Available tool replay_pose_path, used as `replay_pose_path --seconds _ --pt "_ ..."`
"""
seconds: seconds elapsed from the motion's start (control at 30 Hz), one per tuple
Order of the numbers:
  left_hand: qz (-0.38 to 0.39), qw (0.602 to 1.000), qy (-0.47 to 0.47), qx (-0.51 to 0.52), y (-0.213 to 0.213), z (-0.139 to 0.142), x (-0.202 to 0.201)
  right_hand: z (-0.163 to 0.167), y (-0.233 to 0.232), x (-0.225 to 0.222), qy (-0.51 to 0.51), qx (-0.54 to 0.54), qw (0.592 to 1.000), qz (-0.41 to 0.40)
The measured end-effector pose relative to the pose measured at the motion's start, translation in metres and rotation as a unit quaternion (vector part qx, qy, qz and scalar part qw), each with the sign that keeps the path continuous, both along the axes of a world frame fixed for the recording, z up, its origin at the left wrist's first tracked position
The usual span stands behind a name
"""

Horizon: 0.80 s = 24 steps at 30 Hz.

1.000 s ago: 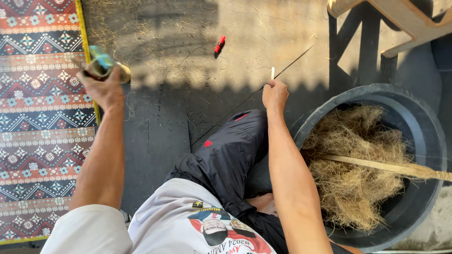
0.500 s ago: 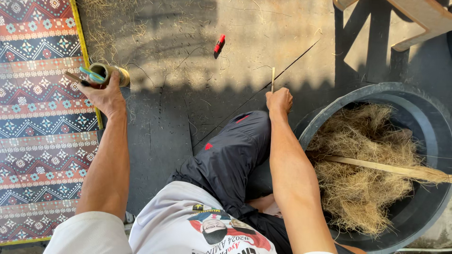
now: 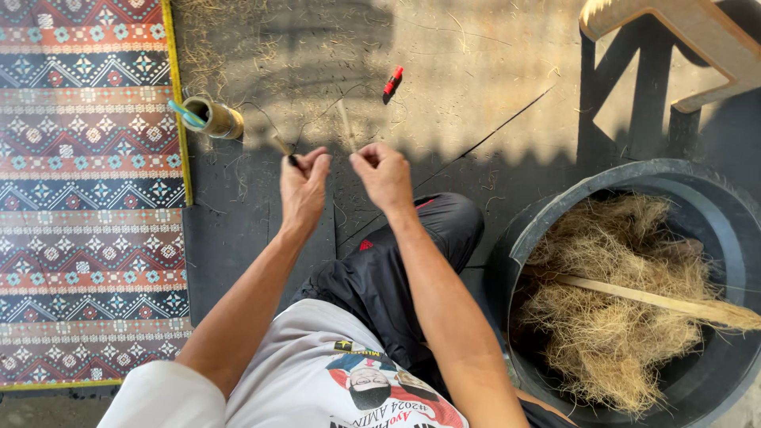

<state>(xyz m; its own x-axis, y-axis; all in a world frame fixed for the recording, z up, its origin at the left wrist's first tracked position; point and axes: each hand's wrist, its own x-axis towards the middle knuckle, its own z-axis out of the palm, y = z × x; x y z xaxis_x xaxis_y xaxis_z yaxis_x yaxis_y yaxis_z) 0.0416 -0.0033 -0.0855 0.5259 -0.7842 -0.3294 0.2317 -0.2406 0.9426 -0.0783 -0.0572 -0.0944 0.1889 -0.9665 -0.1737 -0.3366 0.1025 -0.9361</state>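
Note:
My left hand (image 3: 305, 186) pinches a short thin stick (image 3: 283, 147) with a dark end. Close beside it, my right hand (image 3: 384, 174) pinches a thin pale stick (image 3: 346, 127) that points away from me. Both hands are raised over the dark floor mat (image 3: 238, 238), in front of my bent knee in black trousers (image 3: 404, 261). A brownish spool (image 3: 216, 119) with a light blue rod through it lies on the floor to the left of my left hand, and a thin dark thread runs from it toward my hands.
A small red object (image 3: 392, 79) lies on the sunlit concrete ahead. At the right, a large dark tub (image 3: 737, 238) holds dry straw-like fibre (image 3: 618, 317) and a long wooden stick (image 3: 634, 295). A patterned rug (image 3: 87, 198) covers the left side, and a wooden stool (image 3: 682, 40) stands at the top right.
My left hand let go of the spool, which now lies on the floor. That hand moved right and my right hand moved left, so the two now meet in the middle.

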Motion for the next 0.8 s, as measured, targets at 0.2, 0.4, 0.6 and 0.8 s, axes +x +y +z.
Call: replay_pose_path --seconds 0.2,0.4,0.6,0.8 --pt "-0.004 0.992 0.074 -0.099 -0.006 -0.019 0.006 0.0 0.023 0.025 -0.054 0.028 0.997 0.047" --pt "0.044 0.999 0.009 0.005 0.011 -0.015 0.047 -0.012 0.026 0.009 -0.041 0.025 0.997 0.053" --pt "0.018 0.873 -0.479 0.085 0.028 0.013 0.142 -0.024 0.024 -0.003 0.005 0.07 0.997 0.026" --pt "-0.185 0.753 -0.591 0.225 0.006 0.05 0.192 -0.024 0.024 -0.002 -0.01 0.102 0.993 0.051"
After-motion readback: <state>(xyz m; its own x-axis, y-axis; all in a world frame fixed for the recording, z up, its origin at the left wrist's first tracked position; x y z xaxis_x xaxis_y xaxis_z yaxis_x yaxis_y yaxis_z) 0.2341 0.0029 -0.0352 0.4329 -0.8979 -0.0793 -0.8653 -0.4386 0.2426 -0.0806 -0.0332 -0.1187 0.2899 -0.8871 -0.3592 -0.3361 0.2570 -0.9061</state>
